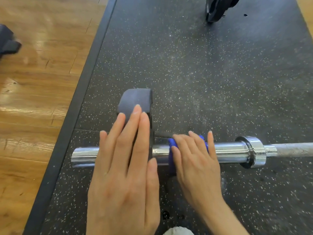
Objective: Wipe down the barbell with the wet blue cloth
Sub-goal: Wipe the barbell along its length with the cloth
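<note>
1. Nearest, at the bottom edge of the frame, we see a small pale grey rounded shape (177, 231), too cropped for us to tell what it is.
2. Just above it, our left hand (125, 175) fills the lower centre, fingers straight and together, lying flat over the dark grey rubber weight plate (135, 99) and gripping nothing.
3. Beside it on the right, our right hand (194, 160) presses the wet blue cloth (171, 146) onto the shiny chrome barbell (232, 151); the fingers drape over the cloth with slightly spread tips, and the cloth wraps the sleeve under them.
4. The barbell lies across the middle of the frame, its sleeve end poking out at centre left, its collar at the right and the thinner knurled shaft running off the right edge.
5. Everything rests on the black speckled rubber mat (203, 73), which spans the centre and right.
6. Left of the mat we see glossy wooden floorboards (42, 90), with a blurred dark object (8, 41) at the upper left edge.
7. Farthest, at the top centre right, a black weight plate (216, 11) stands on the mat.
</note>
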A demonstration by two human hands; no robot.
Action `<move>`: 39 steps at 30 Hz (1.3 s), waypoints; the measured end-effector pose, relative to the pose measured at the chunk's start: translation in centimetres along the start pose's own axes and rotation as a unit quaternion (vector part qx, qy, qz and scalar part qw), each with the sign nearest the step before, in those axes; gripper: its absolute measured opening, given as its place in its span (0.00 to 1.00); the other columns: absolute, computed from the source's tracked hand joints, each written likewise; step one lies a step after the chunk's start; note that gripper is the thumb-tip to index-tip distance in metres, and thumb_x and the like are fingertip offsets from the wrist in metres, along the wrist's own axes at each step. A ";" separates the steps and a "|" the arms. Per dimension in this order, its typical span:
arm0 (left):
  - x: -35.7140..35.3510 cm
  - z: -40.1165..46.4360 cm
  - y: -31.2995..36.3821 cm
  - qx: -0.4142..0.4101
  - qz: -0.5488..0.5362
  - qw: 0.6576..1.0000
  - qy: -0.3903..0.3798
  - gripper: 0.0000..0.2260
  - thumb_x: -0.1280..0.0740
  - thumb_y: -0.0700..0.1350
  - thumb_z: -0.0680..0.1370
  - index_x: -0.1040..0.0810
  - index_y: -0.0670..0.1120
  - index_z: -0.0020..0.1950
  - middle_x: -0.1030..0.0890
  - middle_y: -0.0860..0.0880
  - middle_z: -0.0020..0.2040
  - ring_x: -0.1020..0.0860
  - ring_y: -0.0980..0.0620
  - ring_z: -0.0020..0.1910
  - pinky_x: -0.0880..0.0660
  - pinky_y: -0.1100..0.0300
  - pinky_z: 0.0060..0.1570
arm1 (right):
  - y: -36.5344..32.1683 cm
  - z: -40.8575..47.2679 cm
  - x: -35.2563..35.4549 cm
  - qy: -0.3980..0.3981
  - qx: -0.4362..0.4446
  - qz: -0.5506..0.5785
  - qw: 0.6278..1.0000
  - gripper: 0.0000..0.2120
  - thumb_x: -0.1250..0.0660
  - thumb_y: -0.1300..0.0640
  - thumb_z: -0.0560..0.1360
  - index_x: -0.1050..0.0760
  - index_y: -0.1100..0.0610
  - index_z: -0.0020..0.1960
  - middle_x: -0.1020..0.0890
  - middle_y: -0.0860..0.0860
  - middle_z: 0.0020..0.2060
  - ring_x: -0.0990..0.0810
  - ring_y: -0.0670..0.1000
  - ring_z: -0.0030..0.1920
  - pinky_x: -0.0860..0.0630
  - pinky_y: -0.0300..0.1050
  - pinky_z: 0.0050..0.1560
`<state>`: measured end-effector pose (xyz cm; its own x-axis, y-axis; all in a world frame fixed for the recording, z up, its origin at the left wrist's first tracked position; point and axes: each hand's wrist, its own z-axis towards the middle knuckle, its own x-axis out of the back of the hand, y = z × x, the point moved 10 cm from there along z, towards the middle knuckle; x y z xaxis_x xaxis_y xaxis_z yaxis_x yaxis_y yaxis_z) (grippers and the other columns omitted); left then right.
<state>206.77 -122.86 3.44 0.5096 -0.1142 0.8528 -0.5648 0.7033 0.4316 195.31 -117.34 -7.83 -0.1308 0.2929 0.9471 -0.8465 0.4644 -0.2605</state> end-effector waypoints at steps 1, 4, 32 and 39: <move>0.0 -0.4 0.2 0.000 0.003 1.000 -0.001 0.25 0.47 0.44 0.82 0.38 0.40 0.79 0.35 0.45 0.79 0.41 0.47 0.80 0.52 0.55 0.80 | -0.4 0.0 0.0 0.005 -0.020 0.000 1.000 0.17 0.48 0.51 0.85 0.22 0.54 0.58 0.19 0.48 0.51 0.22 0.56 0.61 0.45 0.60 0.77; 0.2 -1.4 0.4 -0.003 0.008 1.000 0.007 0.25 0.47 0.44 0.82 0.39 0.41 0.79 0.35 0.46 0.79 0.42 0.48 0.81 0.52 0.55 0.80 | -2.0 1.7 -1.2 -0.027 0.019 -0.009 0.999 0.17 0.48 0.52 0.84 0.23 0.51 0.45 0.21 0.49 0.39 0.21 0.56 0.45 0.34 0.59 0.72; 1.3 -2.1 0.5 0.007 -0.057 0.998 0.007 0.25 0.43 0.45 0.81 0.35 0.40 0.78 0.35 0.45 0.79 0.41 0.47 0.80 0.55 0.54 0.80 | -2.0 -3.8 -0.4 0.021 0.060 0.075 0.995 0.21 0.48 0.50 0.85 0.25 0.58 0.70 0.23 0.52 0.69 0.30 0.56 0.74 0.48 0.57 0.80; -0.2 1.7 -0.7 0.037 -0.013 0.998 -0.056 0.25 0.49 0.45 0.83 0.37 0.36 0.79 0.34 0.40 0.78 0.38 0.44 0.79 0.55 0.54 0.79 | -3.9 -0.1 -1.3 -0.105 0.096 0.053 0.988 0.14 0.46 0.52 0.82 0.23 0.57 0.54 0.21 0.51 0.45 0.24 0.56 0.49 0.27 0.56 0.63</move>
<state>205.95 -124.52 3.43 0.4515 -0.2114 0.8669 -0.6007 0.6464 0.4705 198.82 -119.45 -8.07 -0.3113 0.1419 0.9397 -0.9019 0.2674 -0.3391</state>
